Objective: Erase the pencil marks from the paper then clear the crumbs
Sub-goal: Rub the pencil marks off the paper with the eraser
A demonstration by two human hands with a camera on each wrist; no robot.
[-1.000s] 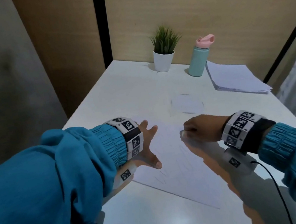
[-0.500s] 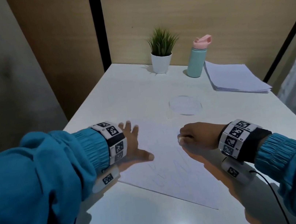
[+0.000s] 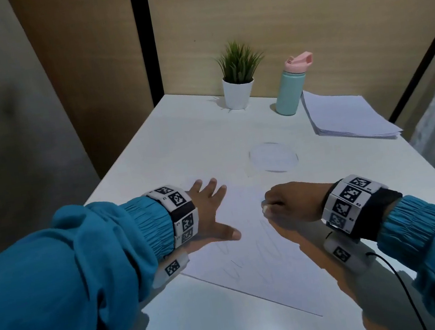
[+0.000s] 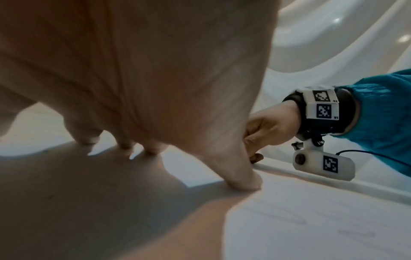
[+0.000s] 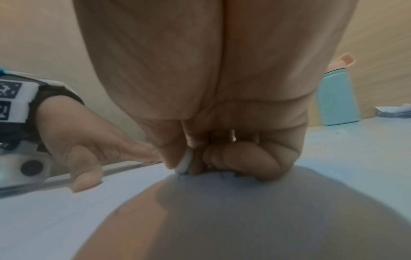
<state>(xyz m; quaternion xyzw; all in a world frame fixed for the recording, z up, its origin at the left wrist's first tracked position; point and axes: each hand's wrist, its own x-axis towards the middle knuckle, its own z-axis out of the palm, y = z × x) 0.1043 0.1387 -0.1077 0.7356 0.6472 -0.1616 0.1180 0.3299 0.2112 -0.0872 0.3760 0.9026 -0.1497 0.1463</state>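
A white sheet of paper (image 3: 256, 260) with faint pencil scribbles (image 3: 237, 269) lies on the white table (image 3: 180, 147). My left hand (image 3: 212, 213) lies flat with spread fingers on the sheet's left part, thumb (image 4: 242, 177) pressing the paper. My right hand (image 3: 287, 202) is curled and pinches a small white eraser (image 5: 185, 162) between thumb and fingers, its lower end touching the paper (image 5: 55, 211) near the sheet's middle. In the head view only a pale bit of the eraser (image 3: 266, 209) shows at the knuckles. I see no crumbs clearly.
At the back stand a small potted plant (image 3: 238, 82) and a teal bottle with a pink lid (image 3: 291, 88). A stack of white papers (image 3: 344, 117) lies at the back right. A faint round disc (image 3: 273, 158) lies just beyond the sheet. The table's near edge is close.
My left hand has slid left and flattened onto the sheet's left part. My right hand with the eraser has shifted slightly toward me on the paper.
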